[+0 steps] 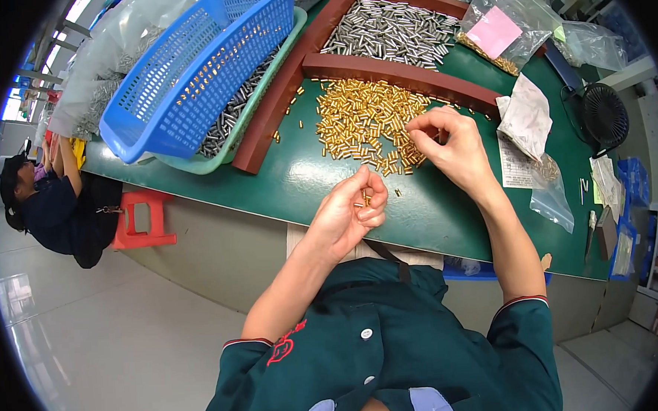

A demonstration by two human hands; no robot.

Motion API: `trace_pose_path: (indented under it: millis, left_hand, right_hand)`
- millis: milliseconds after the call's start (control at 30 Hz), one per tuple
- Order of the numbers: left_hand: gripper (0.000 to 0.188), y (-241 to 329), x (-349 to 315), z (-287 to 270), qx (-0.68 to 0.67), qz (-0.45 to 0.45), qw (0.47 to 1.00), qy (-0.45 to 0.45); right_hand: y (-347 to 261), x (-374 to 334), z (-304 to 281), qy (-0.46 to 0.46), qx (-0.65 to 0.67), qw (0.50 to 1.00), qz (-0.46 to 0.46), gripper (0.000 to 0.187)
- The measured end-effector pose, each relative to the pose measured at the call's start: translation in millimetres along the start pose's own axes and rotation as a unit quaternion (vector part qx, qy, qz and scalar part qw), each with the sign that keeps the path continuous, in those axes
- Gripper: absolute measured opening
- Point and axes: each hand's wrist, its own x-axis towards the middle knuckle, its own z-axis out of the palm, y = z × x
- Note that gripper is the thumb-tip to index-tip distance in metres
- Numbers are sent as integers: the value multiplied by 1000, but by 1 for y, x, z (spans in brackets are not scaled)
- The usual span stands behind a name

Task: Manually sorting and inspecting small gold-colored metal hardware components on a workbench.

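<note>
A loose pile of small brass cylinders (365, 118) lies on the green tabletop (298, 181). My left hand (344, 216) is held near the table's front edge, its fingers curled around several of the brass cylinders. Thumb and forefinger bent together, my right hand (456, 147) hovers at the right side of the pile. Whatever those fingertips may pinch is too small to make out. One stray brass cylinder (397, 193) rests between the two hands.
Red-brown bars (412, 82) fence off the pile from silver pins (387, 35) behind it. A blue basket (189, 86) sits tilted on a green tray of dark pins at left. Plastic bags, papers and a black fan (600, 117) stand at right. Another person (53, 197) sits far left.
</note>
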Motion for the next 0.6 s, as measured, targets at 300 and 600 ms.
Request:
trace_pose_path:
  millis: [300,600]
  left_hand:
    - [35,0,-1,-2,-16,8,1000,3]
    - [36,-2,-1,-3,-6,10,1000,12]
  right_hand:
    - [3,13,23,-44,-171,980,-91,6]
    - [5,18,27,-62,-231,965,-103,5]
